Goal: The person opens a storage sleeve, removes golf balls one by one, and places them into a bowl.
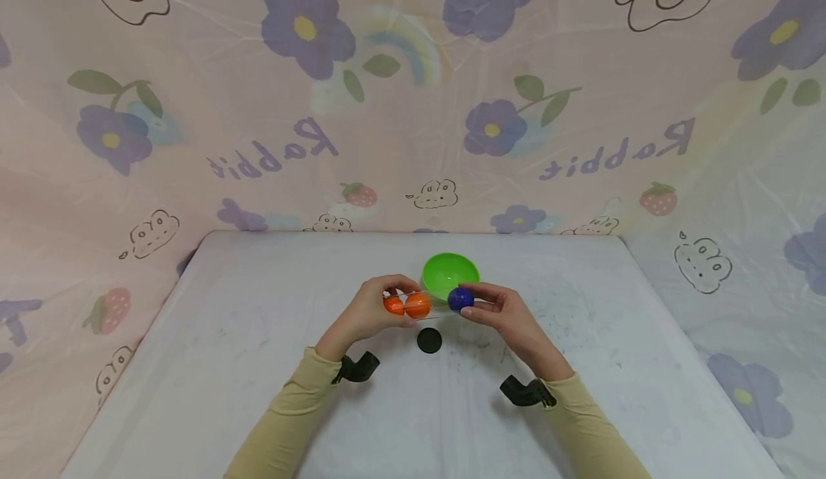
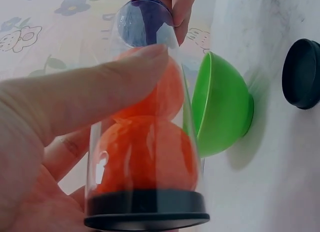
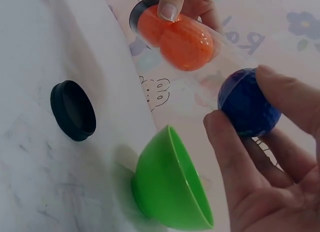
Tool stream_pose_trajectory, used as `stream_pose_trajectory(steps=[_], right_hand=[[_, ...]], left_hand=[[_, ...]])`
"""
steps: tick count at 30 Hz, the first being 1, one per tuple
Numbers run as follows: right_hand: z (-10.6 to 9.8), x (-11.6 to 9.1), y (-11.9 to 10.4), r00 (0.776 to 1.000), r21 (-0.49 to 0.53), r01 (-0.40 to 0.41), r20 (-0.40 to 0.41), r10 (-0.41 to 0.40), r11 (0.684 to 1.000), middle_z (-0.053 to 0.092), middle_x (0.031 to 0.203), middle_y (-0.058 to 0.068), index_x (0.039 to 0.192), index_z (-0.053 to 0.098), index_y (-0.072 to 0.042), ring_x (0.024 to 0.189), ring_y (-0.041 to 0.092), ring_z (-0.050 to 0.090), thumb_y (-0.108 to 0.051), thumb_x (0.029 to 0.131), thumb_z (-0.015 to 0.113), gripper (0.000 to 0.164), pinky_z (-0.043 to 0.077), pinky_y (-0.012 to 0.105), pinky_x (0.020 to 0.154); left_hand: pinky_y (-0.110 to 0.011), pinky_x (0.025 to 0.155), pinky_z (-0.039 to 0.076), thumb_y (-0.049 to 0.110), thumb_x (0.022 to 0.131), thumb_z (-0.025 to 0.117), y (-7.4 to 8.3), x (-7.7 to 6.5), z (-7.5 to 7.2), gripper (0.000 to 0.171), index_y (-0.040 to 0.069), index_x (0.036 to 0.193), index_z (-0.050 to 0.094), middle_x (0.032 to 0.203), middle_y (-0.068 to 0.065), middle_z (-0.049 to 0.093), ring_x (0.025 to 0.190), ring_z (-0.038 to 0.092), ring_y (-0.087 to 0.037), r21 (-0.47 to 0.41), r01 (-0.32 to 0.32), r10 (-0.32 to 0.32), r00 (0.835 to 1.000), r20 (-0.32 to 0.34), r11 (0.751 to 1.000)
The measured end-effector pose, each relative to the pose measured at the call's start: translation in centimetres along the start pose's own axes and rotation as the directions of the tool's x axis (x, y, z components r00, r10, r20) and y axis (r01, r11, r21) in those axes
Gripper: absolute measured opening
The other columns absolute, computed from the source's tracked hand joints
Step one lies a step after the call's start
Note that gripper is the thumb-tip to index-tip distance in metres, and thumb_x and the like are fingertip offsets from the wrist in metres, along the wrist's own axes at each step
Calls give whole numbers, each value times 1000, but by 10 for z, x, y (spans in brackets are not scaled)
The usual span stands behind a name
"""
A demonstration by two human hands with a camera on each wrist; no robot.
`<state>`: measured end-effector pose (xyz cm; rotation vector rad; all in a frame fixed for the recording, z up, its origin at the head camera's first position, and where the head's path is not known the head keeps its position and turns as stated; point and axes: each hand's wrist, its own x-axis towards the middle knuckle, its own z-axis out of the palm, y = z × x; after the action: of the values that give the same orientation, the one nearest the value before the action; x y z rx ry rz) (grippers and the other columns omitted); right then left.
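Note:
My left hand (image 1: 371, 310) grips a clear tube (image 1: 439, 305), held sideways above the table. Two orange balls (image 2: 145, 157) (image 3: 187, 46) sit inside it against each other, near the end closed by a black cap (image 2: 145, 209). With thumb and fingertips, my right hand (image 1: 510, 314) pinches a dark blue ball (image 3: 247, 104) at the tube's other end. A gap separates the blue ball from the nearer orange one. How far the blue ball is inside the mouth, I cannot tell.
A green bowl (image 1: 450, 272) stands on the white table (image 1: 258, 364) just beyond my hands. Closer to me lies a loose black cap (image 1: 429, 340), below the tube in the head view. Printed cloth (image 1: 400, 106) hangs at the back and sides.

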<state>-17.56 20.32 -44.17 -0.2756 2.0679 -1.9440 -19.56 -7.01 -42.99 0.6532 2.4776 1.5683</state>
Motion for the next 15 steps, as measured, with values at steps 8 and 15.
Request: stream_pose_trajectory(steps=[8, 15], right_hand=[[1, 0, -6, 1000, 22, 17, -1, -17, 1000, 52, 133, 18, 134, 53, -2, 109, 23, 62, -14, 85, 73, 54, 49, 31, 89], [2, 2, -12, 999, 16, 31, -11, -31, 999, 51, 134, 18, 134, 53, -3, 109, 23, 62, -16, 86, 73, 53, 49, 31, 89]], left_hand=[[-35, 76, 47, 8, 66, 88, -2, -3, -2, 53, 11, 114, 66, 109, -2, 62, 93, 51, -25, -62, -2, 2, 1000, -4, 998], [-38, 80, 45, 8, 68, 87, -5, -5, -4, 48, 16, 111, 66, 106, 3, 61, 95, 50, -22, -98, -5, 4, 1000, -11, 995]])
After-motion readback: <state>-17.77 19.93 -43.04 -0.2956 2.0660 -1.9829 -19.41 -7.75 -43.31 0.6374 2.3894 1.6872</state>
